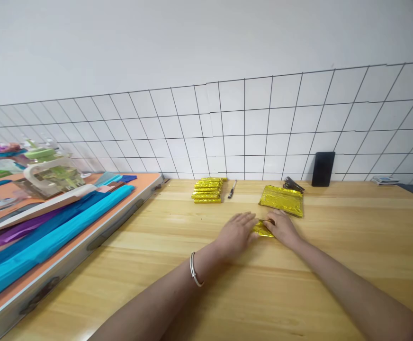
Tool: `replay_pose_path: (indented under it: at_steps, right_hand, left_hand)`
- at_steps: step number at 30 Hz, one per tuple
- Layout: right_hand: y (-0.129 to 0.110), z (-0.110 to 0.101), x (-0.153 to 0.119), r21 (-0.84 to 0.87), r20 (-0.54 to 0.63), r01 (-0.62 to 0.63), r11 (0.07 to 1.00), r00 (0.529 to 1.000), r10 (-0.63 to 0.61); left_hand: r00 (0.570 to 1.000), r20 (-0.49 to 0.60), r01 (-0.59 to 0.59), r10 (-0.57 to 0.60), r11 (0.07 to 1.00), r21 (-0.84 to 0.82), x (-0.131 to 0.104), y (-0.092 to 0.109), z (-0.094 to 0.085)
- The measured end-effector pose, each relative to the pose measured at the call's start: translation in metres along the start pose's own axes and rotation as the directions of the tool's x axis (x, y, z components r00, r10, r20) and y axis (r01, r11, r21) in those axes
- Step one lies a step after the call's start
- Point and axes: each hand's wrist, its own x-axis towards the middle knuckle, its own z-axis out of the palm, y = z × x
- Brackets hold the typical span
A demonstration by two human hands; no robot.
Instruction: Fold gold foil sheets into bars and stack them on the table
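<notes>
A small piece of shiny gold foil [264, 229] lies on the wooden table between my hands, partly covered by them. My left hand [235, 233], with a silver bangle on its wrist, lies flat at the foil's left side, fingers stretched out. From the right, my right hand [281, 228] presses its bent fingers together on the foil's edge. Just beyond, a stack of flat gold foil sheets [282, 200] rests on the table. Farther left sits a pile of rolled gold foil tubes [207, 192], with a pen [232, 190] beside it.
A black phone [323, 169] leans against the tiled wall. Behind the foil stack is a dark clip-like object [293, 183]. On the left, an orange-topped table [149, 179] carries blue and purple paper [82, 225] and a clear jug [55, 173]. Small cards [385, 180] lie at the right.
</notes>
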Motion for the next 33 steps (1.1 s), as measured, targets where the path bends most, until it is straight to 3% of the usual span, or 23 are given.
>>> replay_pose_path:
  at_steps: [3,8,12,16,22,28,33]
  right_hand:
    - [0.003,0.001,0.000,-0.002,-0.002,-0.012,1.000,1.000,0.012]
    - [0.010,0.006,-0.001,-0.011,-0.021,-0.051,0.999,0.998,0.051]
    - [0.009,0.002,-0.003,-0.029,-0.057,-0.079,0.996,0.995,0.077]
    - [-0.010,-0.007,-0.006,-0.035,-0.052,-0.022,0.999,0.998,0.020]
    - [-0.059,0.005,-0.017,0.025,0.186,0.176,0.984,0.966,-0.178]
    - [-0.066,0.021,-0.019,0.016,0.295,0.107,0.994,0.949,-0.106]
    - [-0.064,0.023,-0.022,-0.018,0.307,0.062,0.998,0.950,-0.054]
  left_hand:
    - [0.985,0.165,-0.053,0.046,0.998,0.041,-0.009,0.013,0.013]
    - [0.980,0.200,-0.025,0.003,0.994,0.110,-0.018,0.014,0.023]
    - [0.982,0.186,-0.005,-0.019,0.992,0.125,-0.017,0.015,0.024]
    - [0.983,0.181,0.006,-0.027,0.993,0.119,-0.017,0.016,0.025]
    - [0.997,0.081,-0.004,0.000,0.999,0.049,-0.019,0.015,0.034]
    - [0.996,-0.018,0.084,-0.089,0.976,-0.199,-0.012,-0.005,0.032]
    - [0.990,-0.030,0.125,-0.136,0.963,-0.238,-0.010,-0.020,0.030]
